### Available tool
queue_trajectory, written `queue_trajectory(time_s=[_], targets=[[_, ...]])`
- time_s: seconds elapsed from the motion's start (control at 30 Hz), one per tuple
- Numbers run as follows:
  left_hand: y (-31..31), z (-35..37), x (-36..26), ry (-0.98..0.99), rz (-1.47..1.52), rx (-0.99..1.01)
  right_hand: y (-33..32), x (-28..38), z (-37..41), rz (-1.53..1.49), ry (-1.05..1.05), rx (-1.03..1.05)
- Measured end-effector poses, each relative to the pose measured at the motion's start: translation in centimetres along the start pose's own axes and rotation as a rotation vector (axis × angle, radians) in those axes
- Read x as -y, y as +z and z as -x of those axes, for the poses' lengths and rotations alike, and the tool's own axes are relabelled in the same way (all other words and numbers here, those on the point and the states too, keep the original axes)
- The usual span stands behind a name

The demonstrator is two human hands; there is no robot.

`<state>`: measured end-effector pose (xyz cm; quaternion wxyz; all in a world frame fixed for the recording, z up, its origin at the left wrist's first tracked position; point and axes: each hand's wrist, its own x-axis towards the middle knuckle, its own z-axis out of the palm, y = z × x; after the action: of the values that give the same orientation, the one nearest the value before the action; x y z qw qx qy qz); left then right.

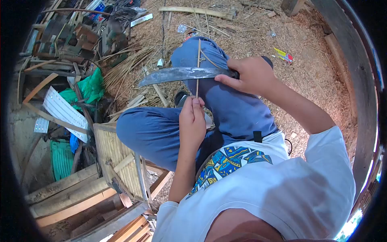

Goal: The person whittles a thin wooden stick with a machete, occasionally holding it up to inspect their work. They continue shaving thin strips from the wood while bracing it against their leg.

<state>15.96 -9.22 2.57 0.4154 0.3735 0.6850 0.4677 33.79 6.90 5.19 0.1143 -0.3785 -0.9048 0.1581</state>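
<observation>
My right hand (pixel 248 74) is closed round the dark handle of a machete (pixel 177 74), with the thumb near the base of the blade. The blade points left and lies across a thin bamboo strip (pixel 198 54). Pinched in my left hand (pixel 192 117) is the lower end of that strip, which runs up over my raised knee. A curl of shaving (pixel 211 59) stands off to the right of the strip, above the blade. Whether the blade's edge is cutting into the strip cannot be made out.
A bamboo-topped bench (pixel 121 165) with a hammer (pixel 115 177) stands at lower left. Long thin strips (pixel 127 72) lie piled on the shaving-covered ground. Scrap wood and green plastic (pixel 86 88) crowd the left. A yellow-and-red packet (pixel 284 55) lies at right, near a wooden beam (pixel 342 60).
</observation>
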Motion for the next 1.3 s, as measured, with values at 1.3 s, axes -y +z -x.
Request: queue_trajectory(time_s=[1.3], targets=[[0.6,-0.9,0.2,-0.003,-0.077,-0.075,0.3,-0.4,0.5,0.019,-0.081,0.057]])
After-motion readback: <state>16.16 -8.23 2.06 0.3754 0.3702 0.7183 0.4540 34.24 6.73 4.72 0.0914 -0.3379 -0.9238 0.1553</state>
